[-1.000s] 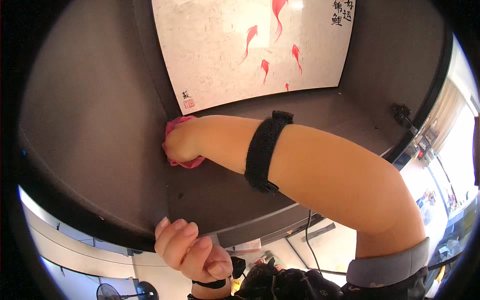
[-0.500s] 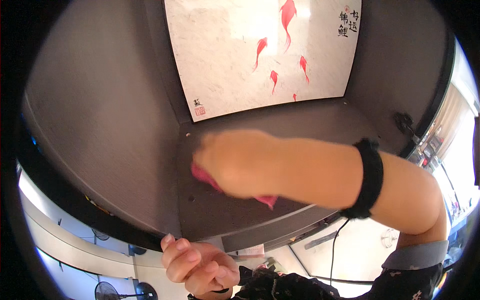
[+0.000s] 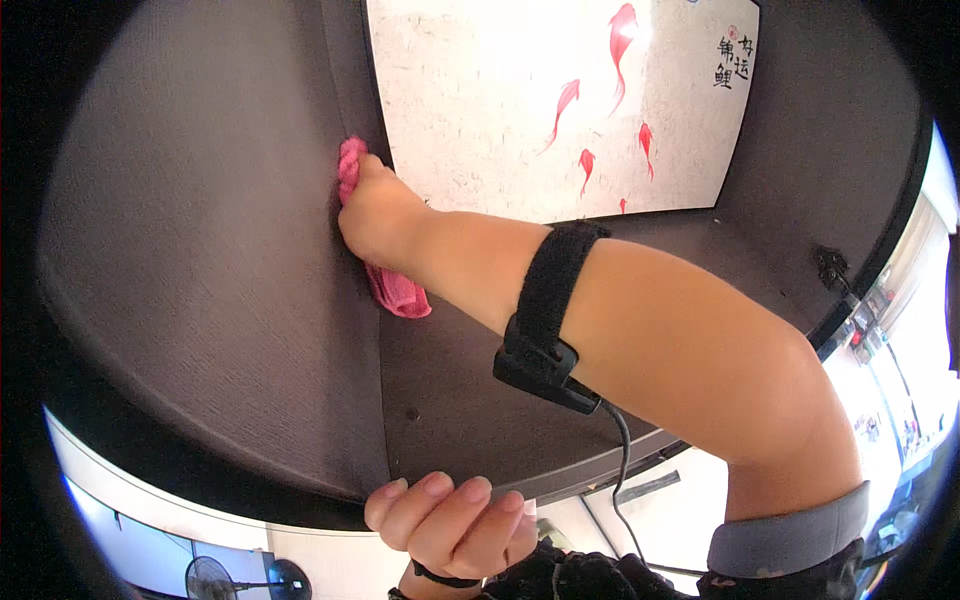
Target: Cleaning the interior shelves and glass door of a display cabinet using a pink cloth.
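My right hand [image 3: 382, 212] presses a pink cloth [image 3: 400, 294] into the corner where the dark left side wall [image 3: 210, 240] meets the back of a cabinet compartment. Part of the cloth sticks out above the fingers, and a fold hangs below the wrist. The fingers are mostly hidden behind the back of the hand. Down at the front edge, my left hand [image 3: 452, 525] is loosely curled, with its fingertips close to the rim of the side wall. Nothing shows inside it.
A light panel with red fish [image 3: 480, 170] covers the back of the compartment. The dark bottom board [image 3: 470, 425] has a small hole near its left side. A black cable [image 3: 830, 266] lies at the right. Beyond the rim, a fan [image 3: 210, 578] stands lower left.
My right hand has moved with the cloth from above the bottom board up and left into the corner. My left hand has shifted slightly right, its fingers still curled.
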A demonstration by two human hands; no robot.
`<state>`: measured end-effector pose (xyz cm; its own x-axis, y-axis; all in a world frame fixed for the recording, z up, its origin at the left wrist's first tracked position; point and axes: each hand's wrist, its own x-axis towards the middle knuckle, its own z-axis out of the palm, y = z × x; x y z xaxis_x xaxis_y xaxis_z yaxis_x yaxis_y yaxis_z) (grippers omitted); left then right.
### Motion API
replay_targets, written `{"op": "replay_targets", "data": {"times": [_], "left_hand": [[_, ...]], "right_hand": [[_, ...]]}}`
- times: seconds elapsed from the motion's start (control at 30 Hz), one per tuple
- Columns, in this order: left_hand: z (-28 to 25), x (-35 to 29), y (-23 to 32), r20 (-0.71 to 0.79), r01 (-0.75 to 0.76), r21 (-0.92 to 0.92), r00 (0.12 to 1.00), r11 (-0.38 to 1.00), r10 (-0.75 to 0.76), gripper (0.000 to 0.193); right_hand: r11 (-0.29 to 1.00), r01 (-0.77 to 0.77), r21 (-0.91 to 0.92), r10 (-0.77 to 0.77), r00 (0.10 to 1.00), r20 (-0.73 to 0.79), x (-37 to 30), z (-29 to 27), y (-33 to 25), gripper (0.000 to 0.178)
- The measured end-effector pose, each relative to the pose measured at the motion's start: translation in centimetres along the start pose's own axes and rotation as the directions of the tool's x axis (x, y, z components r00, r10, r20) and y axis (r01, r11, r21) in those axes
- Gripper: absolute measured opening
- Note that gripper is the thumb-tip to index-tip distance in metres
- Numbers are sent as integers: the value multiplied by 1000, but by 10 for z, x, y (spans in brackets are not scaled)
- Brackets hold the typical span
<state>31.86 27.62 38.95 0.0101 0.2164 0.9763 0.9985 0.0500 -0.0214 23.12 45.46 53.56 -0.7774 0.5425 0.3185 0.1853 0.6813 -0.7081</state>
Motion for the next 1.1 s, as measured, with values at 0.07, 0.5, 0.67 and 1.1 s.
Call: {"op": "replay_targets", "data": {"times": [0.07,0.5,0.67,1.1], "left_hand": [[-1,1,2,12,18,-11,1000,1000,-18,12],[13,9,1,-60,83,-13,995,996,-83,19],[12,12,-1,-88,58,20,995,998,-56,18],[18,18,2,-68,51,72,997,996,-47,17]], "right_hand": [[974,116,-194,-132,988,-74,20,19,28,43],[-10,900,-436,97,435,895,54,31,52,22],[122,831,-542,-66,552,831,20,-6,19,28],[301,690,-659,-136,714,686,45,29,32,22]]}}
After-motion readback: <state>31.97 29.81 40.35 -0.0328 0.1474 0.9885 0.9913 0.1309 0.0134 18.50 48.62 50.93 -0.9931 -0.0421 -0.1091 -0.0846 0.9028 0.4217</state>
